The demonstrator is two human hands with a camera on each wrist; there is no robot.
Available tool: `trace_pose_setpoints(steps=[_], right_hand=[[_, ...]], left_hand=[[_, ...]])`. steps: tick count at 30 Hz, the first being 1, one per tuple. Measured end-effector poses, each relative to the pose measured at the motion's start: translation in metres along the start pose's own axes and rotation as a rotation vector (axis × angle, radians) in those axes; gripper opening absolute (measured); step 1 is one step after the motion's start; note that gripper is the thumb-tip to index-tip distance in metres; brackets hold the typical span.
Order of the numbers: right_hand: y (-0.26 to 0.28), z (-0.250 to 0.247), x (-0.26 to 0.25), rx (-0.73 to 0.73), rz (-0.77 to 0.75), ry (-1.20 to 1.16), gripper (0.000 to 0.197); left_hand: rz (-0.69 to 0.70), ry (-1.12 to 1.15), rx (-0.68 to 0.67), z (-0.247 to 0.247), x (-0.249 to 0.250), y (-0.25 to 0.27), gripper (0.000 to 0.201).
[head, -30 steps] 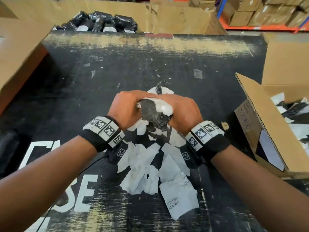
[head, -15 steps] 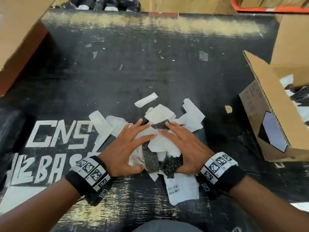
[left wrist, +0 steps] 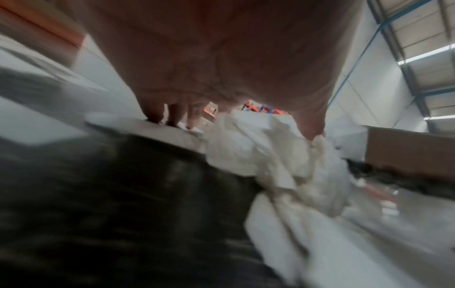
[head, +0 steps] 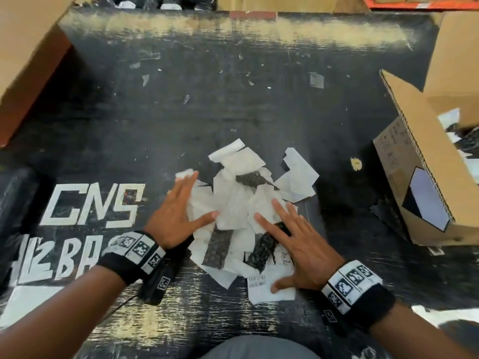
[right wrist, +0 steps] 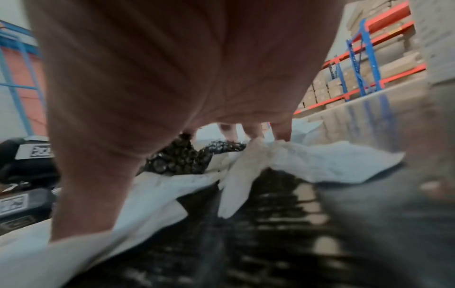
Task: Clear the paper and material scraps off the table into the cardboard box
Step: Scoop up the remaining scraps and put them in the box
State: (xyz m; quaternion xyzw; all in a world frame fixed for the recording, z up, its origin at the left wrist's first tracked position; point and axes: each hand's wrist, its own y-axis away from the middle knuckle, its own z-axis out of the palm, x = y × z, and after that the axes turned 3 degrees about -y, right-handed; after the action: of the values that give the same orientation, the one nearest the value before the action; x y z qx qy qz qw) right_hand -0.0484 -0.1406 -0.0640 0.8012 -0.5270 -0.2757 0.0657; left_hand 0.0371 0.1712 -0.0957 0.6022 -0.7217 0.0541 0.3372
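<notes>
A heap of white paper scraps (head: 233, 203) mixed with dark patterned material strips (head: 217, 244) lies mid-table on the black table (head: 233, 99). My left hand (head: 178, 211) lies flat on the heap's left side, fingers straight and spread. My right hand (head: 290, 242) is flat on its right side, thumb on a barcode label (head: 261, 288). In the left wrist view the left hand's fingertips (left wrist: 157, 117) press white paper (left wrist: 270, 152). The right wrist view shows the right hand's fingertips (right wrist: 280, 132) on paper (right wrist: 320, 159) beside a dark strip (right wrist: 177, 157). The open cardboard box (head: 425, 161) stands at the right, scraps inside.
A large cardboard box (head: 28, 47) leans at the table's left edge. Small flecks and a tape piece (head: 316, 80) dot the far table. A dark scrap (head: 386, 213) lies by the box's base. White painted letters (head: 93, 206) mark the table at the left.
One second ago both hands held a bunched wad of scraps above the table. They have dropped it and now lie flat and spread apart on the heap, which has widened.
</notes>
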Motion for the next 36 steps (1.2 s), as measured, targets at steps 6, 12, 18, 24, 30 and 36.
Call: trace_pose_setpoints(steps=[6, 12, 18, 24, 30, 36], right_hand=[[-0.007, -0.014, 0.002, 0.078, 0.005, -0.089, 0.142], [0.004, -0.026, 0.013, 0.032, 0.066, 0.001, 0.157], [-0.025, -0.024, 0.009, 0.012, 0.049, 0.005, 0.155], [-0.026, -0.041, 0.011, 0.048, 0.067, -0.019, 0.162], [-0.06, -0.027, 0.007, -0.096, 0.029, 0.102, 0.161], [-0.071, -0.027, 0.013, -0.04, 0.048, 0.111, 0.153]], left_hand=[[0.141, 0.129, -0.027, -0.016, 0.036, -0.002, 0.112], [0.263, -0.278, -0.214, -0.028, 0.037, 0.007, 0.149], [0.275, -0.546, -0.307, 0.001, 0.039, -0.006, 0.154], [0.239, -0.274, -0.181, -0.022, 0.041, 0.0, 0.162], [0.39, -0.372, -0.229, -0.015, 0.067, -0.001, 0.16], [0.309, -0.535, -0.285, 0.012, 0.046, -0.015, 0.148]])
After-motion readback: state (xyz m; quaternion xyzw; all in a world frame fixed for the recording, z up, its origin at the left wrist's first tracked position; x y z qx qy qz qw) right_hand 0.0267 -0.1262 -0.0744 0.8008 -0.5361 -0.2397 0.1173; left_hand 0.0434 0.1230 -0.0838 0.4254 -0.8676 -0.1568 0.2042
